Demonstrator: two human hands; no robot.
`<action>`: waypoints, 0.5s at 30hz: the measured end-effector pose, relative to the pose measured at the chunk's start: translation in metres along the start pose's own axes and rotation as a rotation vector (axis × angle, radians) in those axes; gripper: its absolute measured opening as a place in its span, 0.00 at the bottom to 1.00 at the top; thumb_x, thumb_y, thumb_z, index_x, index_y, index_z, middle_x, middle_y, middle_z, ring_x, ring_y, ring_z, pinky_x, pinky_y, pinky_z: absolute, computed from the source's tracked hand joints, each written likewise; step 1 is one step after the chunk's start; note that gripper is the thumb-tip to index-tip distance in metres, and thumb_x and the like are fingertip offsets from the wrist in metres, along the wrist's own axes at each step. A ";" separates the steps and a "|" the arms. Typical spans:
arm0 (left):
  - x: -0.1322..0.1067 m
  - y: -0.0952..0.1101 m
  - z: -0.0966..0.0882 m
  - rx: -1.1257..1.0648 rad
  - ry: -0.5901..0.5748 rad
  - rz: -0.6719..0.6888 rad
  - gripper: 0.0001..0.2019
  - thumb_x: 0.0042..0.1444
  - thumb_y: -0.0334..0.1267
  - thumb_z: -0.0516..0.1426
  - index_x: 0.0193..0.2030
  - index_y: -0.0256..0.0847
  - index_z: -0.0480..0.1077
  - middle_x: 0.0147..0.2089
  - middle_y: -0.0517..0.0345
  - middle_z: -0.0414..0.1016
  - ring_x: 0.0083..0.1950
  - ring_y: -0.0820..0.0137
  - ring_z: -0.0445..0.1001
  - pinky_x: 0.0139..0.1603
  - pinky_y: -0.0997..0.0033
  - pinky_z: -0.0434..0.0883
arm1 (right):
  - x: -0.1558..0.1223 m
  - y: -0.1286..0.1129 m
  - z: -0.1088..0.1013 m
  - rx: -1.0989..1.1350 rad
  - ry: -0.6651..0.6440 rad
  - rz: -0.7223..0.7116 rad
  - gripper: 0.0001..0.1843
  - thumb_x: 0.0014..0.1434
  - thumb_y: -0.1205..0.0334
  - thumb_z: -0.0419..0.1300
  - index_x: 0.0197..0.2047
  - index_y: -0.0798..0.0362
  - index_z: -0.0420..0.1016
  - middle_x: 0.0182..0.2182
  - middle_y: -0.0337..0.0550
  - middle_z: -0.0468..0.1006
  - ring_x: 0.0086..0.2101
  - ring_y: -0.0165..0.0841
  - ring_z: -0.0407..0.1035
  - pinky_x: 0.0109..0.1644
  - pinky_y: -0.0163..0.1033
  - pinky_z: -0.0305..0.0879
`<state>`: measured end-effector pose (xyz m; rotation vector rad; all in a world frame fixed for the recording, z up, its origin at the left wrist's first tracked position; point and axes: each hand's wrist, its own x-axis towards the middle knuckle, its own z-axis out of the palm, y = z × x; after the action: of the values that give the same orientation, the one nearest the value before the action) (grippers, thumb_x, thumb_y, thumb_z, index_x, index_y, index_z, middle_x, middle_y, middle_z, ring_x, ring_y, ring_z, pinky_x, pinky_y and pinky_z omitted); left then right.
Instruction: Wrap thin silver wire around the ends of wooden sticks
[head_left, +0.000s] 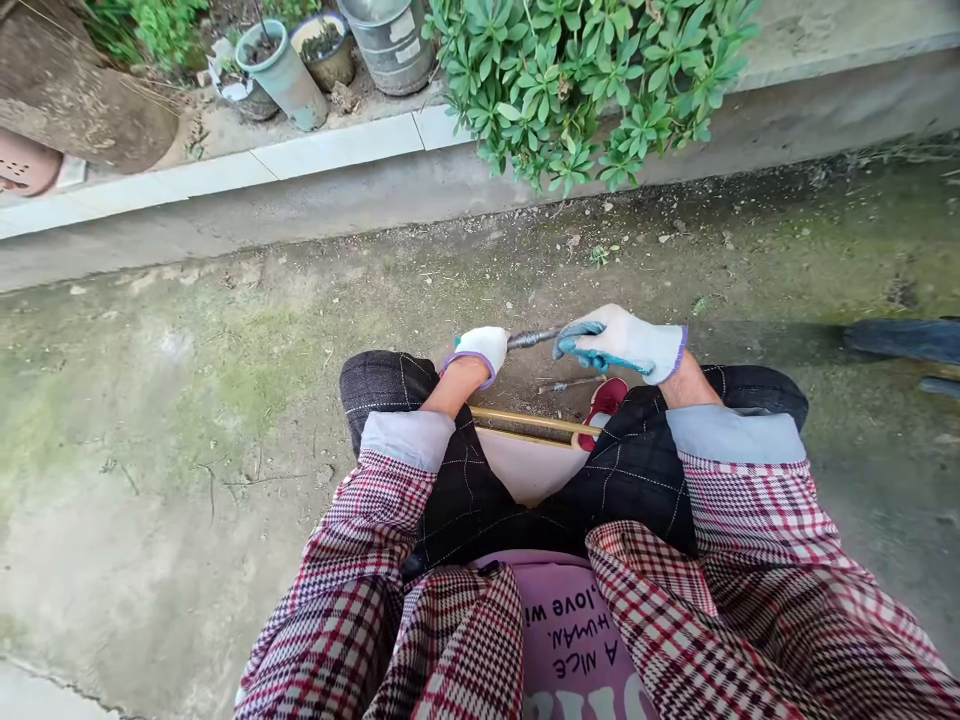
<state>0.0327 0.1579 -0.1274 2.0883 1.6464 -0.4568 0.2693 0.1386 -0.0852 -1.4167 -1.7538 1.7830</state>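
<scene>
I sit low over a concrete yard, knees apart, in gloves. My left hand, in a white glove with a purple cuff, is closed round one end of a short grey metal rod. My right hand, in a white glove with teal fingertips, grips the rod's other end. The rod lies level between both hands, just above the ground. Another thin metal piece lies on the ground below them, beside a red shoe. Two yellowish wooden bars run between my knees.
A raised concrete kerb crosses the back, with a leafy green plant hanging over it and several pots at the upper left. A dark object lies on the ground at the right edge. The ground is mossy.
</scene>
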 end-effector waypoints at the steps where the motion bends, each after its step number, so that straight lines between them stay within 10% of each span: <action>1: -0.002 0.003 0.002 0.039 -0.035 0.019 0.14 0.67 0.30 0.55 0.50 0.36 0.81 0.48 0.41 0.83 0.53 0.56 0.82 0.58 0.60 0.76 | 0.001 0.000 -0.001 -0.028 0.064 0.011 0.08 0.57 0.59 0.65 0.32 0.52 0.85 0.20 0.37 0.74 0.20 0.26 0.61 0.22 0.32 0.59; 15: -0.032 0.016 -0.024 0.280 -0.075 0.284 0.18 0.67 0.25 0.50 0.53 0.35 0.80 0.49 0.37 0.82 0.55 0.48 0.82 0.53 0.55 0.76 | 0.027 0.018 -0.009 -0.091 0.375 0.205 0.08 0.62 0.65 0.61 0.34 0.55 0.83 0.21 0.38 0.72 0.20 0.27 0.60 0.20 0.33 0.56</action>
<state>0.0409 0.1410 -0.0887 2.4285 1.2760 -0.6921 0.2706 0.1602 -0.1108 -1.8835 -1.5553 1.4175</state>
